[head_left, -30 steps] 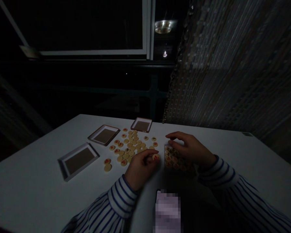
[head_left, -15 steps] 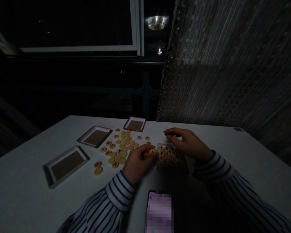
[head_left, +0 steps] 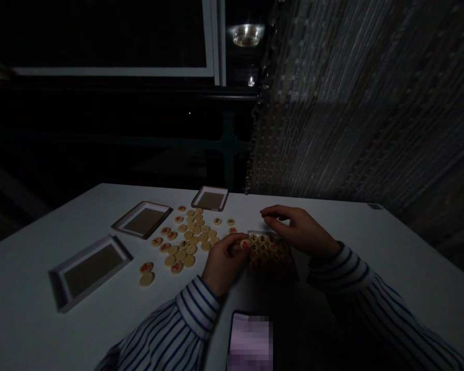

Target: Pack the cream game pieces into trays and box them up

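My left hand (head_left: 226, 263) pinches a xiangqi piece (head_left: 245, 245) with a red character between thumb and fingertips. The piece is at the left edge of a small box (head_left: 257, 232), over or against its rim. Rows of round xiangqi pieces (head_left: 263, 247), marked in black and red, lie inside the box; its near part is in deep shadow. At the box's far right side my right hand (head_left: 299, 230) hovers, thumb and index finger apart, with nothing visible between them. Many loose xiangqi pieces (head_left: 189, 249) spread left of my left hand, some face down.
On the white table (head_left: 332, 221), a grey tray (head_left: 123, 250), a brown-edged lid (head_left: 139, 203) and a smaller lid (head_left: 227, 193) lie around the loose pieces. A phone (head_left: 242, 337) lies near the front edge. Behind the table hangs a bead curtain (head_left: 332, 129).
My left hand has carried the red-marked piece rightward to the box's left edge. My right hand has barely moved. The view has shifted slightly, so the table things appear farther left.
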`<state>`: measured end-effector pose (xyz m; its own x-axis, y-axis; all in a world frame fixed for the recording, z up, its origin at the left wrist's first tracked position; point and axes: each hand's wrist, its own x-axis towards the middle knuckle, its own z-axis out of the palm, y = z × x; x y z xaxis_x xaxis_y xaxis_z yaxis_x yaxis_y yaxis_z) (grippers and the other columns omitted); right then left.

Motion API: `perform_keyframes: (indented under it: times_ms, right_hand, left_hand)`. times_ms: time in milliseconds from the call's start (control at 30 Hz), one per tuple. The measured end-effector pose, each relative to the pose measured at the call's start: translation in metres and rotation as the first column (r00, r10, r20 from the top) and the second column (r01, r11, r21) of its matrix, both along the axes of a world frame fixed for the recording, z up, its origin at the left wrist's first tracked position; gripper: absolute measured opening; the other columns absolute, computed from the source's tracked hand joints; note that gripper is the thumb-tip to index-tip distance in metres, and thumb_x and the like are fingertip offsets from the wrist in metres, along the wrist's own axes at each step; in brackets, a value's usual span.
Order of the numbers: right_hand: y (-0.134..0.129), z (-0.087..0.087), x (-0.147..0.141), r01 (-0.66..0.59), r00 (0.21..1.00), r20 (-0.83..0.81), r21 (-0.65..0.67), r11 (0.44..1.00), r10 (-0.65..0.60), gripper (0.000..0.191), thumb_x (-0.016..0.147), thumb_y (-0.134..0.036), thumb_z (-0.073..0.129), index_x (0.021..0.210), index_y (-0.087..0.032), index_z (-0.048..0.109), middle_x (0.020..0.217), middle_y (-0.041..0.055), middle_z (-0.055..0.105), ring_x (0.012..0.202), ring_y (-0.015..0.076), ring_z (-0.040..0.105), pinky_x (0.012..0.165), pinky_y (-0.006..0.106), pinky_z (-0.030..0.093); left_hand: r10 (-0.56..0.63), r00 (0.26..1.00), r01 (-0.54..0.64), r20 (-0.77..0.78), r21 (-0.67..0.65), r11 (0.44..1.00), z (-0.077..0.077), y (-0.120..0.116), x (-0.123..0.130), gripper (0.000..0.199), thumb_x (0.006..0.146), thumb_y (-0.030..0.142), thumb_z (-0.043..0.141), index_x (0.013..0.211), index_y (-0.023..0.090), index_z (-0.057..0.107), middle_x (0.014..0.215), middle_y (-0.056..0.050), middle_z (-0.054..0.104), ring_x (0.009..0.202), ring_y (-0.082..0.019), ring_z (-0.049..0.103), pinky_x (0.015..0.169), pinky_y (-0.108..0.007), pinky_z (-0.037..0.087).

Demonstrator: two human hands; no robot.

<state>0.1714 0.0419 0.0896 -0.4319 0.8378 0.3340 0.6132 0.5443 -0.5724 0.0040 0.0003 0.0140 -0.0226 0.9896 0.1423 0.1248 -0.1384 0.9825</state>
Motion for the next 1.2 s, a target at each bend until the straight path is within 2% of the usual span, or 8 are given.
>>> perform_keyframes:
  times_ms: [267,433,633,800,1000,1133,1200]
  right_hand:
    - [0.011,-0.003,-0.003,-0.017,0.999,0.043,0.014,1.0,0.017,0.026,0.078,-0.03,0.044,0.096,-0.019,0.06,0.096,0.0032,0.063,0.085,0.0158,0.057,0.075,0.028,0.045]
    - [0.017,-0.011,-0.005,-0.051,0.997,0.053,0.007,0.999,0.051,0.026,0.078,-0.029,0.044,0.096,-0.019,0.06,0.094,0.0038,0.063,0.085,0.0161,0.057,0.076,0.029,0.045]
    - [0.015,-0.02,-0.005,-0.138,0.98,0.135,-0.056,0.989,0.145,0.023,0.078,-0.027,0.045,0.094,-0.02,0.059,0.087,0.0018,0.065,0.079,0.0144,0.059,0.071,0.026,0.045]
    - [0.013,-0.027,-0.006,-0.181,0.967,0.164,-0.087,0.98,0.193,0.022,0.079,-0.027,0.043,0.09,-0.021,0.06,0.083,0.0014,0.065,0.073,0.0134,0.06,0.066,0.024,0.045]
    - [0.01,-0.025,-0.006,-0.255,0.94,0.2,-0.131,0.958,0.277,0.021,0.078,-0.023,0.045,0.093,-0.02,0.059,0.086,0.0023,0.065,0.076,0.0135,0.059,0.069,0.024,0.045]
    - [0.01,-0.026,-0.004,-0.326,0.922,0.164,-0.158,0.932,0.35,0.022,0.075,-0.025,0.049,0.096,-0.021,0.057,0.089,0.0027,0.064,0.079,0.0141,0.059,0.07,0.025,0.045]
    - [0.009,-0.028,-0.003,-0.321,0.928,0.14,-0.171,0.931,0.346,0.021,0.076,-0.026,0.049,0.094,-0.021,0.058,0.087,0.0023,0.064,0.076,0.0138,0.059,0.068,0.025,0.045]
  left_hand:
    - [-0.02,0.976,0.043,0.215,-0.106,0.993,-0.006,0.001,0.001,0.024,0.066,0.029,0.06,0.085,0.013,0.06,0.071,-0.004,0.065,0.064,-0.012,0.06,0.058,-0.022,0.047]
    - [0.033,0.958,0.002,0.285,-0.121,0.993,-0.01,0.002,0.002,0.025,0.063,0.027,0.063,0.082,0.014,0.055,0.067,-0.002,0.062,0.06,-0.011,0.058,0.054,-0.019,0.046]
    - [0.031,0.963,0.0,0.269,-0.114,0.993,-0.008,0.0,0.004,0.017,0.063,0.025,0.063,0.074,0.013,0.057,0.065,-0.003,0.063,0.062,-0.011,0.059,0.056,-0.02,0.047]
    - [0.056,0.944,-0.008,0.326,-0.146,0.989,-0.01,-0.001,0.005,0.017,0.062,0.023,0.064,0.075,0.013,0.06,0.066,-0.003,0.065,0.065,-0.013,0.061,0.061,-0.022,0.048]
    - [0.081,0.944,-0.026,0.319,-0.173,0.985,-0.002,-0.004,0.004,0.017,0.063,0.023,0.063,0.077,0.014,0.064,0.071,-0.004,0.068,0.068,-0.014,0.062,0.064,-0.023,0.05]
    - [0.044,0.964,-0.009,0.261,-0.136,0.991,0.0,-0.006,0.004,0.017,0.066,0.024,0.06,0.08,0.016,0.066,0.079,-0.004,0.068,0.076,-0.016,0.062,0.069,-0.024,0.05]
    - [0.004,0.966,0.024,0.259,-0.106,0.994,-0.002,-0.007,0.004,0.021,0.069,0.026,0.058,0.085,0.017,0.066,0.086,-0.004,0.068,0.081,-0.017,0.061,0.073,-0.024,0.049]
